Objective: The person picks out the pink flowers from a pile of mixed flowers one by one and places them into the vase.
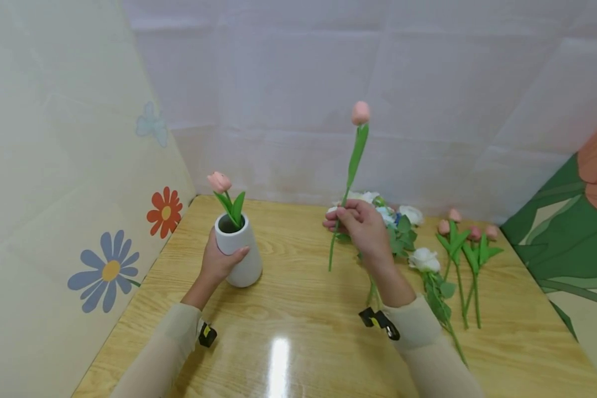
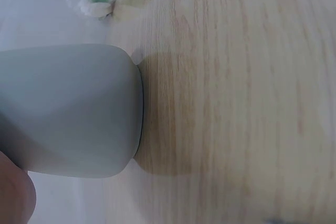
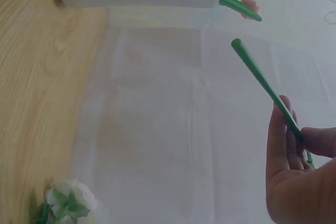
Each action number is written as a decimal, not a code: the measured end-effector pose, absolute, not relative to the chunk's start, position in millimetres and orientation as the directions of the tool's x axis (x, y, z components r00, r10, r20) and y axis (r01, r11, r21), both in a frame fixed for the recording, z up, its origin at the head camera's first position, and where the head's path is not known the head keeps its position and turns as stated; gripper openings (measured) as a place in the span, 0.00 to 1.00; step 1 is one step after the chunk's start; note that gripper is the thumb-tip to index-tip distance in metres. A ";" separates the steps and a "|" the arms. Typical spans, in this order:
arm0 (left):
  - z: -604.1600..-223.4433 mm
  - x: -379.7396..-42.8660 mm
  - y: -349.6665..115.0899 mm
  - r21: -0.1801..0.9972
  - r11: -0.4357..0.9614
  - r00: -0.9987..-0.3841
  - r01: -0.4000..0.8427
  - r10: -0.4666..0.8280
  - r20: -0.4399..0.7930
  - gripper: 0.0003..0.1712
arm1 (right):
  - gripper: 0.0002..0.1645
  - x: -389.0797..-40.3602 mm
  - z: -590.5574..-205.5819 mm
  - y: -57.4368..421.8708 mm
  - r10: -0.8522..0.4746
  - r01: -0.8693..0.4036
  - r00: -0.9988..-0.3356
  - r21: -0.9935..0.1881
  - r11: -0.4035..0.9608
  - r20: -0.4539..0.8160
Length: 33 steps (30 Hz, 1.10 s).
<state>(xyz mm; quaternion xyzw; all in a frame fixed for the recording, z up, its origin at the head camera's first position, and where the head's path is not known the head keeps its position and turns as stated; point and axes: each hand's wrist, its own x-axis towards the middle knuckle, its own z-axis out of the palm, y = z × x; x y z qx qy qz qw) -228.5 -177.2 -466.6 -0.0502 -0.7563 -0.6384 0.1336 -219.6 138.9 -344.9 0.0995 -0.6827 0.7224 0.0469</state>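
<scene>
Your left grip point(image 1: 219, 258) wraps the white vase point(image 1: 246, 266) on the worktop point(image 1: 303, 309), a pink tulip point(image 1: 220, 181) inside; your right grip point(image 1: 365, 226) pinches a second tulip point(image 1: 360, 113), bloom up, well apart from the vase.

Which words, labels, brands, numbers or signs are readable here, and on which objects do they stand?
None can be read.
Smooth, white, tapered vase: no visible lettering.
Printed blue wall flower: picture only.
Small black wrist devices: any markings too small to read.

There are six pink tulips point(image 1: 360, 113), one white vase point(image 1: 246, 269) and two hands point(image 1: 216, 260).
</scene>
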 end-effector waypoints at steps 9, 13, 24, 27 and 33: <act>-466.3 -228.1 -177.1 0.951 0.180 -0.957 0.253 -0.097 0.273 0.52 | 0.08 -220.3 -338.8 117.1 -0.100 -0.238 -0.965 -0.969 -0.065 0.243; -466.3 -227.9 -177.1 0.953 0.181 -0.960 0.242 -0.099 0.263 0.51 | 0.08 -221.2 -338.1 107.0 -0.115 -0.254 -0.958 -0.964 -0.082 0.262; -467.4 -228.1 -178.7 0.957 0.178 -0.963 0.231 -0.102 0.251 0.51 | 0.08 -221.8 -327.3 74.6 -0.125 -0.308 -0.939 -0.946 -0.101 0.320; -467.3 -228.6 -178.4 0.955 0.178 -0.961 0.237 -0.099 0.257 0.51 | 0.08 -222.1 -325.2 65.9 -0.134 -0.319 -0.934 -0.943 -0.097 0.330; -467.5 -229.4 -177.0 0.954 0.196 -0.963 0.228 -0.101 0.251 0.51 | 0.08 -223.5 -323.2 52.7 -0.153 -0.364 -0.913 -0.924 -0.115 0.379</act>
